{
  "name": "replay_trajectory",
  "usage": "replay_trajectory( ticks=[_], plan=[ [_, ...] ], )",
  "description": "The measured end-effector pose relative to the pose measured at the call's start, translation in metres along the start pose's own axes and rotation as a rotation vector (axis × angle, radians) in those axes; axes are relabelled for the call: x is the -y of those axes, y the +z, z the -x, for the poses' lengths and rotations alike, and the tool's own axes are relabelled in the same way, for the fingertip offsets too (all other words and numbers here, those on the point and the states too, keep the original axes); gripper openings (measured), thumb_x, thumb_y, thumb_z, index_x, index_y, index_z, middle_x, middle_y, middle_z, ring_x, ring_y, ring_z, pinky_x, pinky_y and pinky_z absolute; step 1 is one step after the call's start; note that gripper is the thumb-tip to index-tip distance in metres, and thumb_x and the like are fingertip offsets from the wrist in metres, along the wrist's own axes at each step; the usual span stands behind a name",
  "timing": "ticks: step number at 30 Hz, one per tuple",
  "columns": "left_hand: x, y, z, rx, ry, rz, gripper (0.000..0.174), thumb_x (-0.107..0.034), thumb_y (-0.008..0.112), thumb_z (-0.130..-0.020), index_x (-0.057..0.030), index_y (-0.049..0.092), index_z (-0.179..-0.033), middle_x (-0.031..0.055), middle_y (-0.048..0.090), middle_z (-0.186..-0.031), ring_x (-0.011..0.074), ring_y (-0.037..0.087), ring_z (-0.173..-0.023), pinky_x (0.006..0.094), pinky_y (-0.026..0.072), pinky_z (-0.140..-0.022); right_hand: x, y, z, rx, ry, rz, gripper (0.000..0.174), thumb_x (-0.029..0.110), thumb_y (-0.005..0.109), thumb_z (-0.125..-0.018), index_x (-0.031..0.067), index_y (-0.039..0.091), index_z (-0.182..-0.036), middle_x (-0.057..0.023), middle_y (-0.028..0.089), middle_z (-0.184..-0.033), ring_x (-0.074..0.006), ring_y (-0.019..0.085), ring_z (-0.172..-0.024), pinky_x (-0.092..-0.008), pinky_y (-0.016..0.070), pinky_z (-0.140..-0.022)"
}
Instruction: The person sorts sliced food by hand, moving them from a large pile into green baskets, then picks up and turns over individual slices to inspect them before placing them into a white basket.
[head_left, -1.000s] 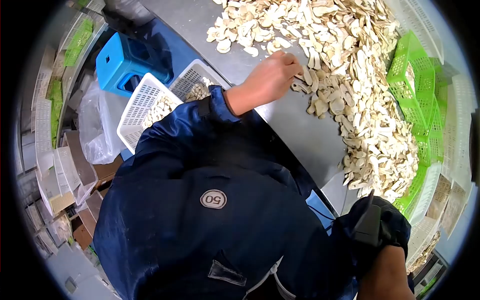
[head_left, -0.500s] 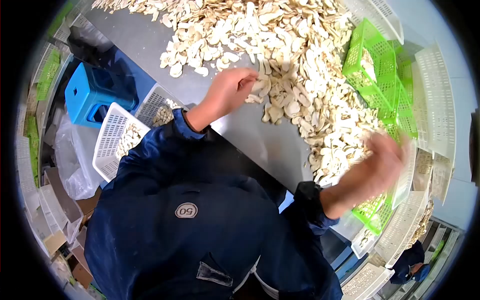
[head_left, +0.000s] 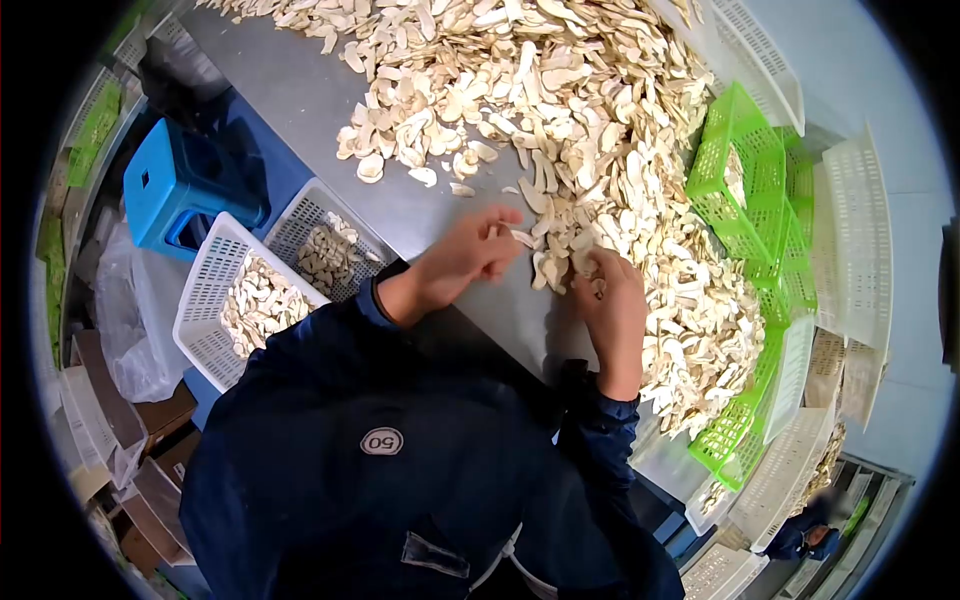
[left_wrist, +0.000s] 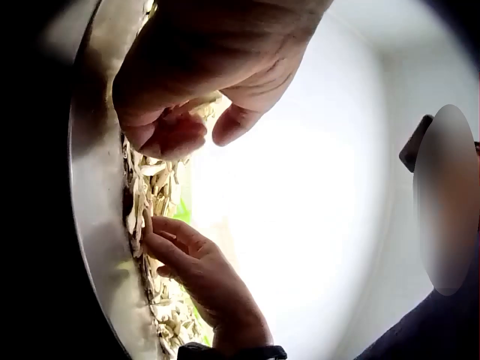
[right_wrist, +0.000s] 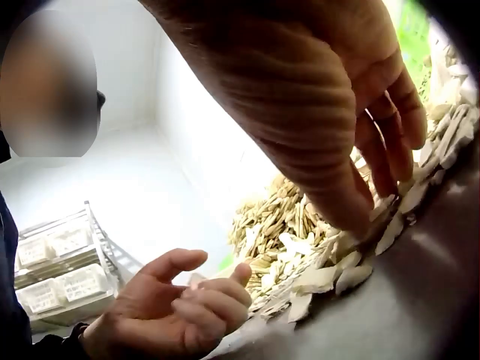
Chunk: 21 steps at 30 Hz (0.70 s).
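Observation:
Pale sliced mushrooms [head_left: 600, 150] lie in a long heap across the grey metal table [head_left: 300, 110]. My left hand [head_left: 462, 262] hovers over the table by the near edge of the heap. Its fingers are curled, and a pale mushroom slice [head_left: 522, 238] shows at the fingertips. Close to its right, my right hand [head_left: 615, 315] reaches down to the heap's edge, thumb and fingers pinching a mushroom slice [left_wrist: 148, 221]. In the right wrist view the right fingertips [right_wrist: 360, 221] are right at the slices, partly hiding what they grip.
Two white baskets [head_left: 205, 315] with mushroom pieces stand at the left, beside a blue stool [head_left: 160, 190]. Green baskets [head_left: 745, 225] line the far right side of the heap, with white perforated trays [head_left: 850, 240] behind. Another person [head_left: 805, 540] is at the lower right.
My right hand has come up from the lower right, over the right part of the heap, to the heap's edge near my left hand. The left hand has drawn back slightly from the slices.

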<state>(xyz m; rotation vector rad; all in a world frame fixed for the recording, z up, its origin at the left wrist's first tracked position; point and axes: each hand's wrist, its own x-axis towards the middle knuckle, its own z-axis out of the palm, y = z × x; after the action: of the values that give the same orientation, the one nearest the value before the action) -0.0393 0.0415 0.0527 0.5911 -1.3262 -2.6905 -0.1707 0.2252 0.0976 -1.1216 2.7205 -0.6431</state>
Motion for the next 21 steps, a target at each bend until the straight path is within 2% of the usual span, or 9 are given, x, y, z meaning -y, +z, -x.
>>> replay_trajectory(
  ticks=[4,6,8,12,13,15,17,18,21],
  plan=[
    [0.005,-0.001,0.007,0.02,0.276,-0.653,0.018,-0.01,0.061,-0.087,-0.0037,0.06,-0.103,0.0017,0.051,-0.07,0.0109,0.049,-0.059,0.0265,0.0383,-0.055,0.0,0.003,-0.001,-0.196,-0.061,0.15,0.03,0.012,0.068,-0.079,0.0053,0.064,-0.108,-0.013,0.064,-0.108,-0.0338,0.057,-0.101,-0.0411,0.0482,-0.086],
    [0.0,0.007,0.013,0.036,0.322,-0.863,0.014,-0.01,0.062,-0.087,-0.0021,0.062,-0.098,0.0042,0.051,-0.069,0.0112,0.047,-0.058,0.0278,0.0375,-0.054,0.011,0.002,0.003,-0.123,-0.097,0.103,0.031,0.014,0.069,-0.079,0.0064,0.064,-0.108,-0.0125,0.064,-0.106,-0.0329,0.059,-0.098,-0.0404,0.0496,-0.082],
    [0.004,0.009,0.012,0.036,0.368,-0.871,0.014,-0.01,0.063,-0.086,-0.0022,0.062,-0.098,0.0063,0.05,-0.069,0.0112,0.048,-0.059,0.0286,0.0379,-0.054,0.028,0.004,0.005,0.022,-0.052,0.022,0.032,0.016,0.07,-0.079,0.0066,0.064,-0.109,-0.0127,0.063,-0.105,-0.0327,0.059,-0.098,-0.0402,0.0502,-0.081],
    [0.013,0.004,0.003,-0.024,0.636,-0.907,0.015,-0.012,0.06,-0.09,-0.0012,0.062,-0.1,0.0068,0.053,-0.071,0.0119,0.05,-0.061,0.0307,0.0393,-0.054,0.032,0.013,0.006,0.029,-0.111,0.04,0.027,0.018,0.071,-0.079,0.0074,0.064,-0.103,-0.0123,0.062,-0.1,-0.033,0.058,-0.097,-0.0415,0.0501,-0.079],
    [0.012,0.002,0.003,-0.021,0.559,-0.858,0.017,-0.013,0.058,-0.092,-0.0008,0.061,-0.103,0.0063,0.054,-0.072,0.0115,0.049,-0.06,0.0299,0.0389,-0.054,0.026,0.016,0.007,-0.033,-0.146,0.044,0.021,0.016,0.07,-0.08,0.0072,0.064,-0.097,-0.0124,0.062,-0.095,-0.0335,0.06,-0.09,-0.0422,0.0498,-0.074],
    [0.008,-0.002,0.006,-0.017,0.4,-0.754,0.02,-0.015,0.054,-0.095,-0.0001,0.058,-0.108,0.0053,0.055,-0.075,0.0107,0.049,-0.059,0.0283,0.038,-0.053,0.017,0.008,0.008,0.031,-0.048,0.021,0.017,0.014,0.068,-0.081,0.0045,0.064,-0.095,-0.0131,0.063,-0.089,-0.0331,0.062,-0.082,-0.0402,0.0499,-0.072],
    [0.001,-0.005,0.01,0.045,0.108,-0.396,0.024,-0.016,0.05,-0.098,0.0003,0.054,-0.115,0.0042,0.056,-0.077,0.0092,0.047,-0.058,0.0253,0.0367,-0.052,0.007,0.001,0.01,0.033,-0.019,0.104,0.014,0.013,0.066,-0.084,0.0024,0.063,-0.092,-0.0136,0.064,-0.083,-0.0315,0.063,-0.072,-0.0381,0.05,-0.067],
    [0.0,-0.007,0.011,0.076,-0.036,-0.212,0.026,-0.017,0.048,-0.099,0.0005,0.052,-0.118,0.0037,0.056,-0.079,0.0084,0.046,-0.057,0.0237,0.036,-0.051,0.004,-0.002,0.011,0.013,0.001,0.101,0.014,0.013,0.067,-0.084,0.0025,0.063,-0.093,-0.0137,0.064,-0.084,-0.0308,0.064,-0.073,-0.0381,0.05,-0.068],
    [0.002,-0.01,0.011,0.111,-0.047,-0.029,0.029,-0.016,0.048,-0.099,0.0001,0.047,-0.124,0.0029,0.055,-0.08,0.0066,0.043,-0.055,0.0205,0.0345,-0.049,0.0,-0.011,0.011,-0.05,0.022,0.108,0.02,0.015,0.068,-0.084,0.0041,0.065,-0.1,-0.0131,0.065,-0.085,-0.0284,0.065,-0.077,-0.0379,0.0503,-0.069]
  ],
)
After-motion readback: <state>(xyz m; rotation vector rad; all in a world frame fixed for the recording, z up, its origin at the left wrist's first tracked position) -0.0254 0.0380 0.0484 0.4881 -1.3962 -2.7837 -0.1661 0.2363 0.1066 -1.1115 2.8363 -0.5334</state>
